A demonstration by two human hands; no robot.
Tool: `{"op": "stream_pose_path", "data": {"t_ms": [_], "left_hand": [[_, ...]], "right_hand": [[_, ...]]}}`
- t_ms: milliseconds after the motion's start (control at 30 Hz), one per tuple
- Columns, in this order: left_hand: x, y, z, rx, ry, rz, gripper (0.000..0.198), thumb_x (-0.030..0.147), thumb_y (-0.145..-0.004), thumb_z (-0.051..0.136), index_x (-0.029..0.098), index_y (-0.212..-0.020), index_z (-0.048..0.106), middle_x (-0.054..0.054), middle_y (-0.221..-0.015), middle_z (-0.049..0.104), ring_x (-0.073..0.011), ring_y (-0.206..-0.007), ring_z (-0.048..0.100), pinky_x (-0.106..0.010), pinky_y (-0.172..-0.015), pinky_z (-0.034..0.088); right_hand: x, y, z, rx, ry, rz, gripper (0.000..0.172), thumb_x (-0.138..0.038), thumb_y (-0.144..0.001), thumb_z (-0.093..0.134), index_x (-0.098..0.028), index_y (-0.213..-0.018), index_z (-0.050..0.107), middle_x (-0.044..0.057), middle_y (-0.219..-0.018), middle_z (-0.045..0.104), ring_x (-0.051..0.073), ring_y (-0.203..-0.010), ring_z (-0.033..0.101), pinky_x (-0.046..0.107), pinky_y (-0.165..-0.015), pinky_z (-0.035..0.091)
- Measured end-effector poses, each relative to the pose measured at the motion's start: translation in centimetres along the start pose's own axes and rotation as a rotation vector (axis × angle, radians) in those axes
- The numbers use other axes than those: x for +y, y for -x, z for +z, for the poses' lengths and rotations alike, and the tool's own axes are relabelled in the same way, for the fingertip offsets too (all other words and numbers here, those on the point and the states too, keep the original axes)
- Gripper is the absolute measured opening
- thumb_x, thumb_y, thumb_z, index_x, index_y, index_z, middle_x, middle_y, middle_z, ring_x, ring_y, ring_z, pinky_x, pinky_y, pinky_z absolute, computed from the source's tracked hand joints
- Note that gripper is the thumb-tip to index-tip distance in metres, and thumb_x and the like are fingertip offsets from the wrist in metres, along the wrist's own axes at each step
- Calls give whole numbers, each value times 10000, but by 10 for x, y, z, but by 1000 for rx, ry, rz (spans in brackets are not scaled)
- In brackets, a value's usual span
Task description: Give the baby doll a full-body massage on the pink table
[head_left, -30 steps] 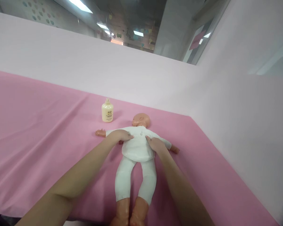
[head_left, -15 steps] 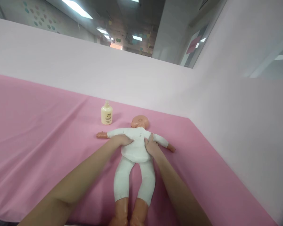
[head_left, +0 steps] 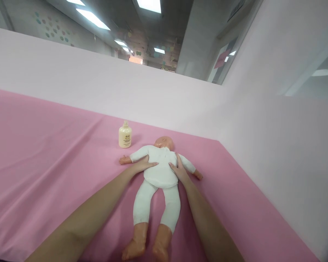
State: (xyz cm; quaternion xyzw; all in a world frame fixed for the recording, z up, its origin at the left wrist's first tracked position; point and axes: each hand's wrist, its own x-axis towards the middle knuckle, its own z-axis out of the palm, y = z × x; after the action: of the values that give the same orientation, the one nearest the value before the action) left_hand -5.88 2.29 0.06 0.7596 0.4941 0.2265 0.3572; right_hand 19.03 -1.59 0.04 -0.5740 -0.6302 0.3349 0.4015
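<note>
A baby doll [head_left: 160, 174] in a white suit lies on its back, arms spread, its head toward the wall. My left hand [head_left: 142, 164] grips the doll's torso on the left side under its arm, thumb on the chest and the other fingers mostly hidden. On the right side, my right hand [head_left: 179, 170] holds the torso the same way, its thumb on the front and fingers by the doll's armpit. A cream bottle [head_left: 125, 135] with a dark label stands upright beyond the doll's outstretched left-side arm.
Pink cloth [head_left: 57, 145] covers the surface, with creases on the left. A white wall [head_left: 112, 87] rises behind it and another on the right. Above the back wall, a window [head_left: 142, 32] shows ceiling lights.
Both hands have shifted farther around the doll's sides. The doll's left-side arm has moved inward, its head has turned more upward, and its feet now show more fully.
</note>
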Motion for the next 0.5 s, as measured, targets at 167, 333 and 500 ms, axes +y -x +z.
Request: {"op": "stream_pose_path", "data": {"t_ms": [167,333,500], "left_hand": [[2,-4,8,6,179,11,1006,703,-766,593,178,-1562,273,-157,-1551,449,-304,-1440,426,-397,-1149,418],[5,-2,13,44,261,2,1088,777,-707,614,153,-1535,285,-209,-1528,442,-319,-1407,468,-383,-1101,476],[22,5,10,75,281,-1,895,652,-796,656,187,-1483,320,-195,-1535,441,-299,-1404,474,-346,-1079,489]], "right_hand": [[5,-5,3,31,-102,-67,885,-501,-846,617,-282,-1594,197,70,-1665,262,199,-1521,299,430,-1232,280],[3,-5,5,69,-147,-103,910,-505,-821,634,-257,-1584,205,92,-1660,265,208,-1517,308,415,-1220,308],[-16,3,3,111,-183,-146,894,-469,-828,634,-245,-1576,197,111,-1644,293,235,-1497,347,421,-1210,337]]}}
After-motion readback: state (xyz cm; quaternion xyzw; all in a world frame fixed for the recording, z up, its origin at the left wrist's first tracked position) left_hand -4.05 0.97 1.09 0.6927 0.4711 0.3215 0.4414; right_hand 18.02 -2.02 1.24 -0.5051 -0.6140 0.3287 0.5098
